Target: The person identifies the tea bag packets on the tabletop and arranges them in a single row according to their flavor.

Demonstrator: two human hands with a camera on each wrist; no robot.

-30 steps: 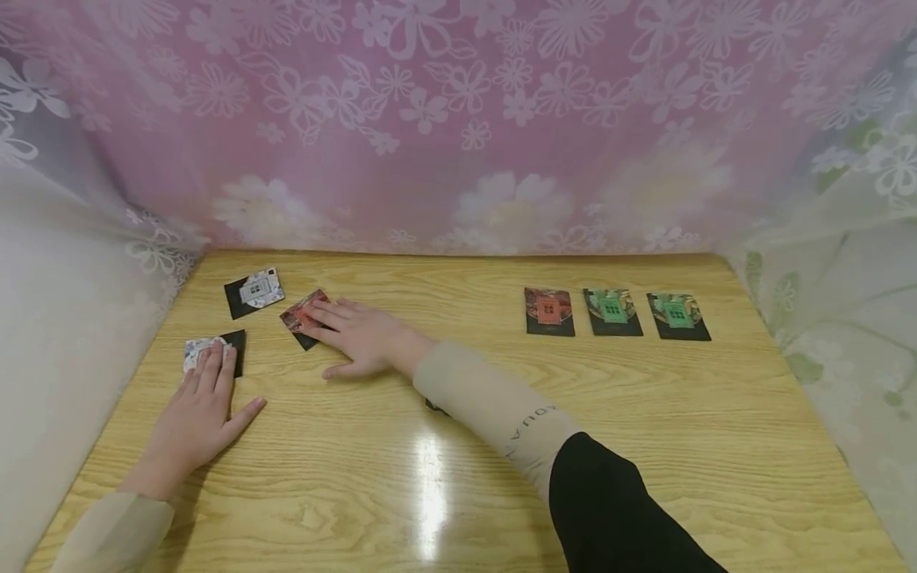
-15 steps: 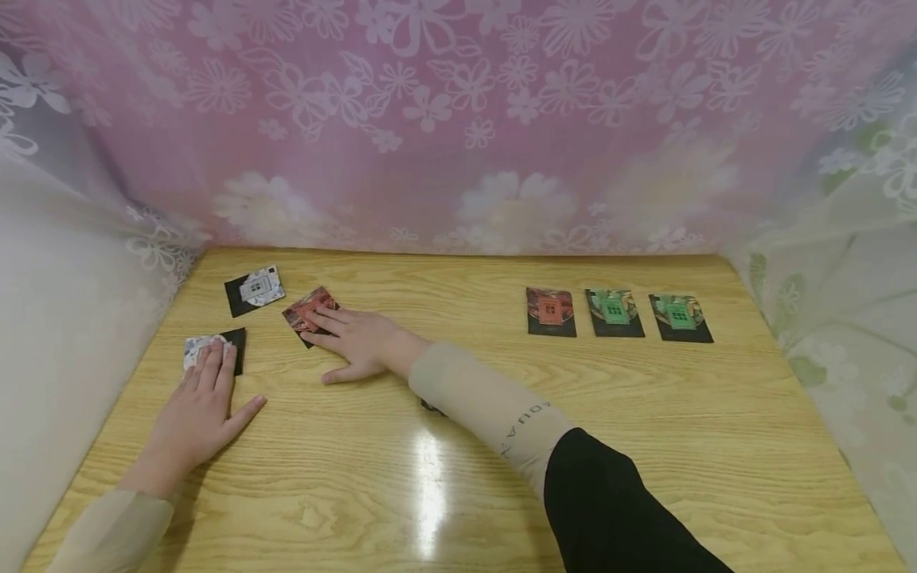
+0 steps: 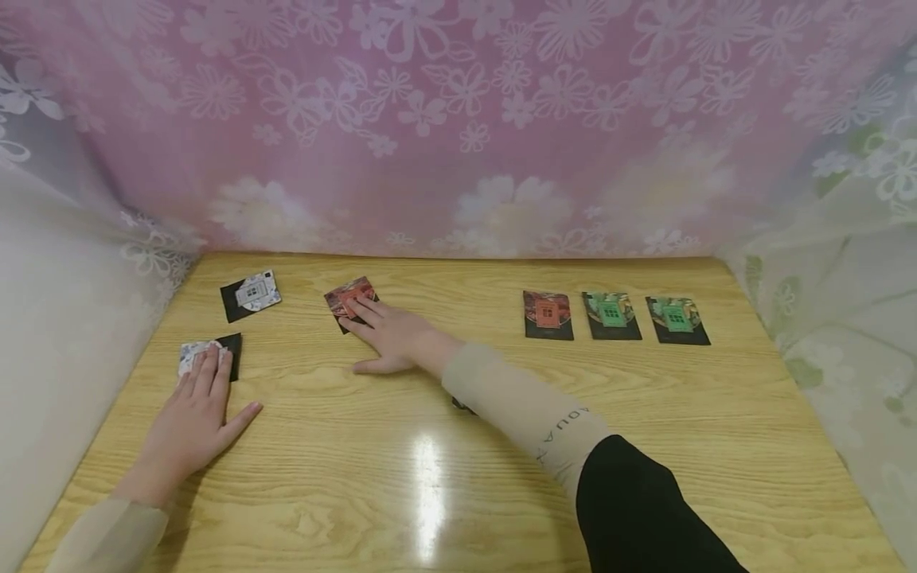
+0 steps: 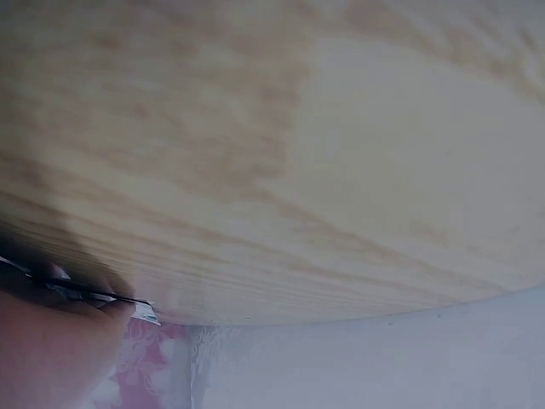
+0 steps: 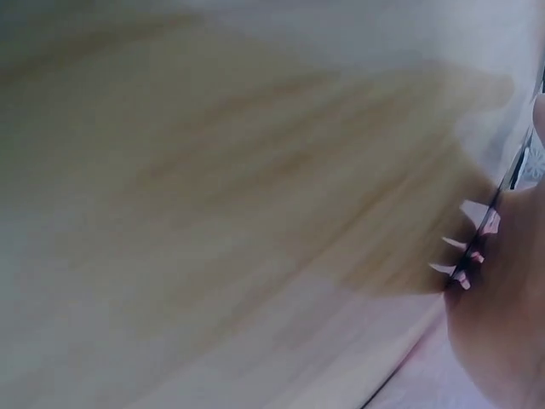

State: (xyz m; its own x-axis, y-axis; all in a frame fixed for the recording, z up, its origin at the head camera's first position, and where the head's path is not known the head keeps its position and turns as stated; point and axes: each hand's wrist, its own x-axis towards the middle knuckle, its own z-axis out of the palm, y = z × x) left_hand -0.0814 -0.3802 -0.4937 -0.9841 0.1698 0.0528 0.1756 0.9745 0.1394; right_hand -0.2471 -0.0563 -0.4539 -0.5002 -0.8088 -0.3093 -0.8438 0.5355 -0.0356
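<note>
In the head view my right hand [image 3: 394, 336] lies with straight fingers on a red-and-black packet [image 3: 349, 296], a flat square sachet set slightly askew. My left hand [image 3: 189, 426], thumb spread out, rests its fingertips on a white-and-black packet [image 3: 231, 354] at the table's left side. Just behind it lies another white-and-black packet [image 3: 251, 295], tilted. The left wrist view catches part of the left hand [image 4: 60, 349] low at the corner, with a thin packet edge [image 4: 146, 313] beyond. The right wrist view shows the right hand [image 5: 502, 290] flat over the wood.
At the right of the wooden table [image 3: 308, 493] a red packet [image 3: 548, 315] and two green packets, the nearer one [image 3: 611, 315] and the outer one [image 3: 677, 320], lie in a row. A small dark thing [image 3: 462, 407] peeks from under the right sleeve. Floral curtains [image 3: 458, 143] enclose the table.
My right hand has slid the red-and-black packet to the right and slightly back, away from the white-and-black ones, turning it a little. The left hand has stayed on its packet.
</note>
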